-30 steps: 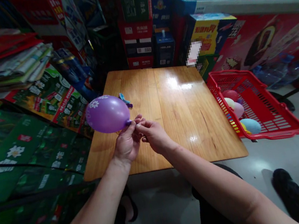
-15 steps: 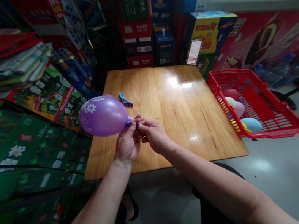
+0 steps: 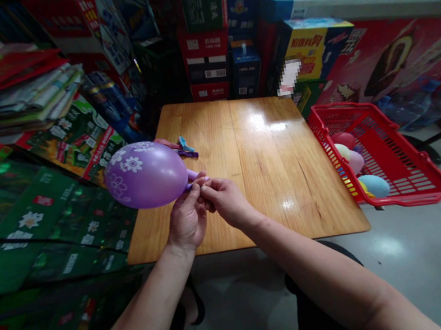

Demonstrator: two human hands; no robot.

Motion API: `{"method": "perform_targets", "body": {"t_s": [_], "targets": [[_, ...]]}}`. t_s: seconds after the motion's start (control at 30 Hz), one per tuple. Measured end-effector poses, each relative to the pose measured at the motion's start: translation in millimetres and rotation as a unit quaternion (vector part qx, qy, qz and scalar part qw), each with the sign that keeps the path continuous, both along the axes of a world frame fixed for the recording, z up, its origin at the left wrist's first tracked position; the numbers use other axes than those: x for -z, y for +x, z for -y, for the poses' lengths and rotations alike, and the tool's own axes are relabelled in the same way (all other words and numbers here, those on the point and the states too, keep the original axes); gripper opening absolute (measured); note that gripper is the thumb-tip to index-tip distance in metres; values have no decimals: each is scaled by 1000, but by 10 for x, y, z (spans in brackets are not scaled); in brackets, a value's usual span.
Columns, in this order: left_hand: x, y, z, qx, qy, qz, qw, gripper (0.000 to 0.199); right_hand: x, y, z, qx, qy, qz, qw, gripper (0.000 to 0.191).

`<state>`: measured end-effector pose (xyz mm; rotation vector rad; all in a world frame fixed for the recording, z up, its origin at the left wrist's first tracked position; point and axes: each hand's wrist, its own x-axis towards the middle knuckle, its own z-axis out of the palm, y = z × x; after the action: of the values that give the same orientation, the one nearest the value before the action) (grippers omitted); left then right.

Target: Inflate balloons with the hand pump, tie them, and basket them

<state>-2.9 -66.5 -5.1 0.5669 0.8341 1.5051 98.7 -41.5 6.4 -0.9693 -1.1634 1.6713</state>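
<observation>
A purple balloon (image 3: 148, 175) with white flower prints lies on its side in the air over the table's left edge, its neck pointing right. My left hand (image 3: 187, 216) pinches the neck between thumb and fingers. Close against it, my right hand (image 3: 224, 198) is closed on the end of the same neck; the fingertips partly hide it. Behind the balloon, several limp, uninflated balloons (image 3: 185, 145) in light blue, dark purple and reddish colours lie on the wooden table (image 3: 266, 180).
Right of the table stands a red plastic basket (image 3: 406, 155) holding several inflated balloons, a light blue one (image 3: 374, 185) among them. Green cartons (image 3: 42, 219) are stacked along the left side. More boxes (image 3: 205, 45) stand behind the table.
The balloon has shifted slightly left and its neck is stretched longer, with more of it showing at my fingers. Both hands stay together at the neck. The view has moved a little.
</observation>
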Motion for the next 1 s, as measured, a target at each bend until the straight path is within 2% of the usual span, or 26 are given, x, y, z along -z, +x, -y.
{"method": "perform_targets", "body": {"t_s": [0.07,0.13,0.2,0.23,0.3,0.4,0.43,0.5,0.6,0.67,0.73,0.83,0.9,1.0], "targets": [[50,17,120,-18,-17,-15,1000,27,15,-5,21,-4,37,75,997,25],[98,28,295,-16,-57,-63,996,32,45,10,32,-3,80,176,981,20],[121,16,493,28,-113,-172,978,34,87,45,29,-8,109,271,956,19],[116,-1,584,63,-122,-250,959,35,110,66,24,-20,118,304,945,20],[75,-54,720,93,-69,-425,898,33,153,108,16,-51,134,338,930,22],[-11,-151,773,10,122,-607,785,17,182,151,30,-85,165,354,917,22],[-30,-180,757,-18,180,-640,747,23,179,156,42,-97,178,355,913,22],[-42,-225,707,-33,257,-693,673,43,159,156,72,-124,206,343,908,18],[-43,-261,652,-28,275,-768,577,56,122,142,104,-146,237,312,908,16],[-71,-280,644,-41,253,-802,540,52,104,135,110,-152,242,292,913,16],[-123,-314,643,-53,239,-818,521,44,93,132,109,-158,239,271,919,18],[-204,-401,625,-56,244,-815,522,34,73,125,110,-161,236,251,925,19],[-233,-477,605,-59,247,-801,542,30,46,113,114,-162,239,248,925,21],[-244,-601,577,-57,243,-765,594,27,-12,88,118,-159,244,248,924,24]]}}
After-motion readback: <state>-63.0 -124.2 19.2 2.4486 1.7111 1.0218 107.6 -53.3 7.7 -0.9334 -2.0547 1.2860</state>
